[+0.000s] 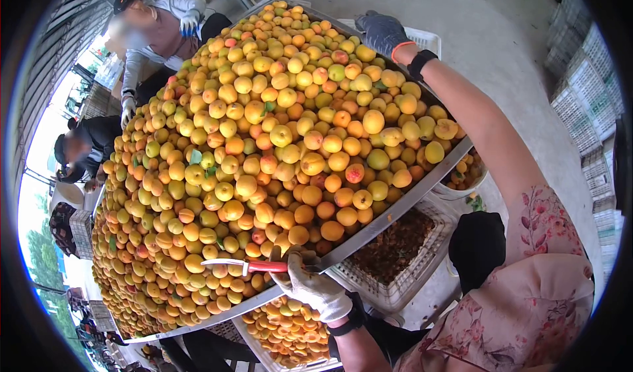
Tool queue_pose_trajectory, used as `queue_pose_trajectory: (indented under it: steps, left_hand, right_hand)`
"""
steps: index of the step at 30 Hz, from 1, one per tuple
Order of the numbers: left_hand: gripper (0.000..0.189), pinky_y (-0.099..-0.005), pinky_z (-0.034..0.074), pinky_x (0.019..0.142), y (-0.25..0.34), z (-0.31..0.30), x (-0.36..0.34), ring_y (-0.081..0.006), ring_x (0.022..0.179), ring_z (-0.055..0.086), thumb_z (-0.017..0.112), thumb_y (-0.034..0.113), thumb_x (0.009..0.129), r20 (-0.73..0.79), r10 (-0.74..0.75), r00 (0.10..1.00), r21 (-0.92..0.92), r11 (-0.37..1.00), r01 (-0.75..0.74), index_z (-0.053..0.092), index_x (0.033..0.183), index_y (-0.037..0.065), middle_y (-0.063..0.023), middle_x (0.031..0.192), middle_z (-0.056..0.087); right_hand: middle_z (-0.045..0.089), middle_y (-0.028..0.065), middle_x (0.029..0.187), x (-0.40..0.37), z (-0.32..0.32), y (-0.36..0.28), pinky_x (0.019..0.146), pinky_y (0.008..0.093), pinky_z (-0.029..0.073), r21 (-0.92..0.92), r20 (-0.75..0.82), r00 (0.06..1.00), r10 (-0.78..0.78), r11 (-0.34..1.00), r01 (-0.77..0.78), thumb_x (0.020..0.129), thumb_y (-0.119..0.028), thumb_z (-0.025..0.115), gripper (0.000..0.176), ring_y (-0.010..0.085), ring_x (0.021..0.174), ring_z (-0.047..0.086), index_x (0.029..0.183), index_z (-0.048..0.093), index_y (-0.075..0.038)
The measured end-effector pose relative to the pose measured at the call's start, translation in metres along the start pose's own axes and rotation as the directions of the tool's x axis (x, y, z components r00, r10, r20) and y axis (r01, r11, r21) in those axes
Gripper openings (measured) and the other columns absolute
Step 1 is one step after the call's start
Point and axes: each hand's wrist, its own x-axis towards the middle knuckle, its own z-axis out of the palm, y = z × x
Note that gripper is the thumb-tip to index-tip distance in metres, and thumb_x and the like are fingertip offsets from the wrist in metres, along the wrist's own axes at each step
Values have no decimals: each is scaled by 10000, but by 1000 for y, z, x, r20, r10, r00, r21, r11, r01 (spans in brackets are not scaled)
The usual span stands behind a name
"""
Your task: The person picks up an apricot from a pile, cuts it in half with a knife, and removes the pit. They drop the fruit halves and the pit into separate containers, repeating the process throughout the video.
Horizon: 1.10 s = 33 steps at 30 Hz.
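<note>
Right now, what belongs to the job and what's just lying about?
Job: red-handled knife in left hand; heaped yellow-orange apricots on long metal tray; right hand at its far edge.
Lying about: white plastic crate of brown scraps; stacked white crates.

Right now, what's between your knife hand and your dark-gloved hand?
In the head view, heaped fruit on the metal tray lies between left hand with knife and right hand.

apricots (277, 141): yellow-orange, some green, heaped high | knife (247, 265): red handle, pale blade level over them
</note>
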Motion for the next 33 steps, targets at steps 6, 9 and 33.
queue_pose_trajectory:
  steps: [6,9,33]
  left_hand:
    - [216,-270,461,628,9,1,-2,-147,680,538,479,127,893,-34,-265,964,-209,945,253,587,897,-60,-98,971,504]
    - [188,-270,465,650,9,-1,-5,-148,700,546,482,112,882,-26,-291,956,-218,935,279,570,893,-54,-92,931,522]
    - [189,-240,451,627,9,-13,-44,-120,728,509,496,60,879,69,119,990,137,982,-128,581,981,-74,-94,1096,515]
  right_hand:
    - [663,140,986,-11,27,-43,801,449,496,173,277,957,-90,984,42,767,-233,611,333,326,936,632,1078,627,-118]
    - [659,130,1010,-20,51,-80,811,446,500,16,218,946,-239,970,241,735,-257,657,364,316,948,633,1072,623,-125]
    - [642,149,1029,-70,44,-37,860,476,452,106,351,916,-196,980,170,786,-282,602,275,324,1009,589,979,679,-102]
